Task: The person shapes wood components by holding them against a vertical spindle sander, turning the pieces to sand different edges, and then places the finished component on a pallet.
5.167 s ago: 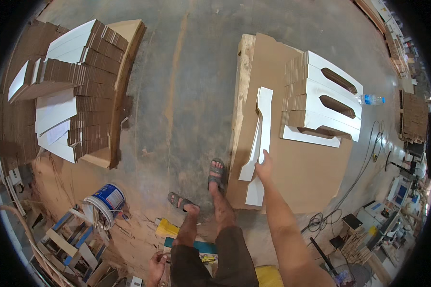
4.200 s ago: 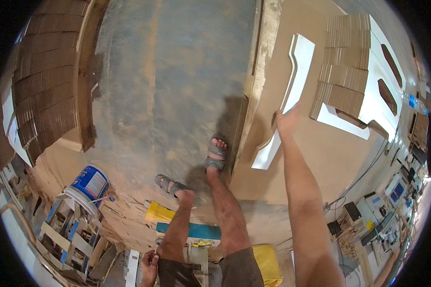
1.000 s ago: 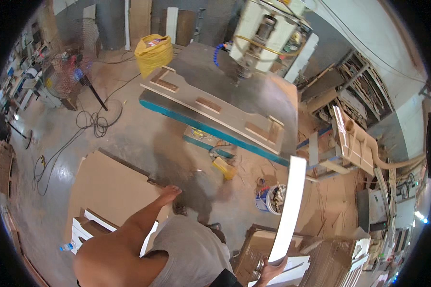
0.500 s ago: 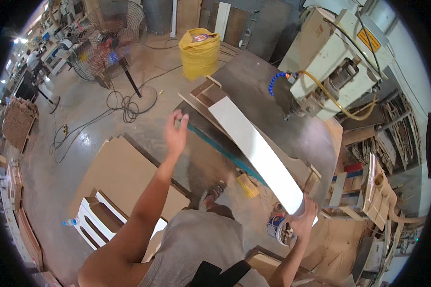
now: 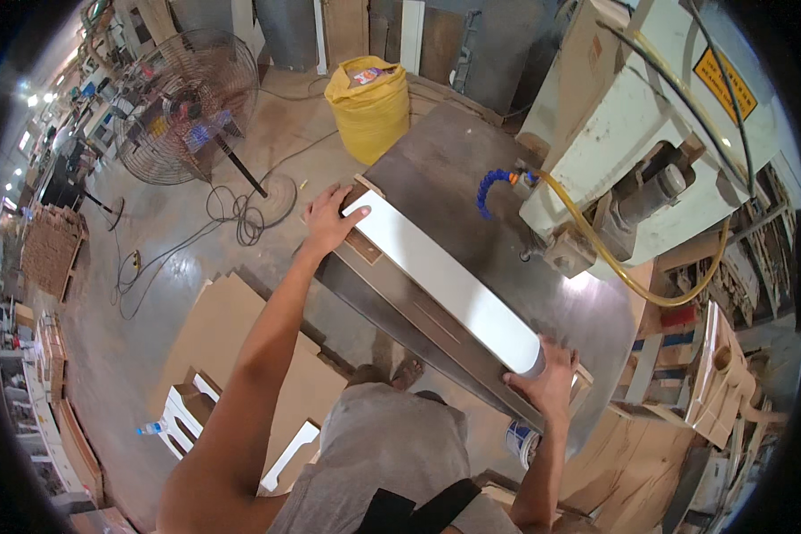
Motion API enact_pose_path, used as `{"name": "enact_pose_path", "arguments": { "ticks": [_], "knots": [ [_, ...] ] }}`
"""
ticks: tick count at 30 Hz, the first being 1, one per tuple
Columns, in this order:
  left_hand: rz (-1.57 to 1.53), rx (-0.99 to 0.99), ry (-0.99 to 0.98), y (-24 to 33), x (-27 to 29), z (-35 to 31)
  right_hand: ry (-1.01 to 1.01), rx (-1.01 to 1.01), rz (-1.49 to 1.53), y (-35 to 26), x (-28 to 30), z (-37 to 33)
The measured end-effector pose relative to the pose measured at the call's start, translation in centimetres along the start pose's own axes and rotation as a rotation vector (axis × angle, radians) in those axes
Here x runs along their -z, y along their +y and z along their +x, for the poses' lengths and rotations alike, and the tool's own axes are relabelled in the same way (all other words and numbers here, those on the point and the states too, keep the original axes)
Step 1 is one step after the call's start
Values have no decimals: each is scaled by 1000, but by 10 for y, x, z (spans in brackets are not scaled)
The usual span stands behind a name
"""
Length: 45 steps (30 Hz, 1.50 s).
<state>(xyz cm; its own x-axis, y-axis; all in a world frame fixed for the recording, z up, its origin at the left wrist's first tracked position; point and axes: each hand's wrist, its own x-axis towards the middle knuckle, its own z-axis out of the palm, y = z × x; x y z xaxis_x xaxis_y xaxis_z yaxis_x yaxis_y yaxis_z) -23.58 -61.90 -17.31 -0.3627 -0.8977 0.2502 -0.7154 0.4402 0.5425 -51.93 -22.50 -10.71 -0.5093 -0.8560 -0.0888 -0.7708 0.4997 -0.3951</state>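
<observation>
A long white board (image 5: 445, 276) with one rounded end lies on a brown wooden jig (image 5: 409, 303) with small raised end blocks. Both rest on the dark metal machine table (image 5: 458, 160). At the far left end, my left hand (image 5: 329, 222) is closed around the board and jig, thumb on the white face, other fingers partly hidden at the outer side. My right hand (image 5: 550, 381) curls around the rounded near end, thumb on the jig's side beside the board. Just beyond the board is the machine head (image 5: 627, 218) with a blue segmented hose (image 5: 489, 189).
A yellow sack (image 5: 369, 111) stands behind the table. To the left are a pedestal fan (image 5: 187, 111) and coiled cable (image 5: 240, 214) on the floor. Brown sheets (image 5: 214, 325) with white cut-out panels lie near my left. A bucket (image 5: 522, 440) sits below my right hand.
The white board has come down flat onto the jig, and the jig has shifted on the table. My left hand, open in the air before, now grips the far end. My view moved closer.
</observation>
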Motion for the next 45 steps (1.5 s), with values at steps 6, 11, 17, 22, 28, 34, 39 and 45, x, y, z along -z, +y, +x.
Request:
{"name": "enact_pose_path", "arguments": {
  "ticks": [6,11,17,22,28,34,39,45],
  "knots": [
    [112,-50,43,7,-2,-6,69,67,-55,11,-10,10],
    [110,-138,27,-4,-11,-2,270,62,-28,11,-19,-13],
    [-12,-373,-50,-24,19,-5,564,-333,-19,26,-9,-70],
    [113,-322,-287,3,40,-8,531,-548,229,23,-34,-118],
    [288,-299,-489,1,57,-8,542,-551,1,-7,-47,-103],
    [214,-545,-516,-20,66,4,609,-565,-149,-26,-62,-71],
    [205,-516,-522,-51,75,22,593,-550,-203,-57,-72,-46],
    [110,-495,-486,-125,101,84,586,-599,-167,-131,-98,16]
  ]
}}
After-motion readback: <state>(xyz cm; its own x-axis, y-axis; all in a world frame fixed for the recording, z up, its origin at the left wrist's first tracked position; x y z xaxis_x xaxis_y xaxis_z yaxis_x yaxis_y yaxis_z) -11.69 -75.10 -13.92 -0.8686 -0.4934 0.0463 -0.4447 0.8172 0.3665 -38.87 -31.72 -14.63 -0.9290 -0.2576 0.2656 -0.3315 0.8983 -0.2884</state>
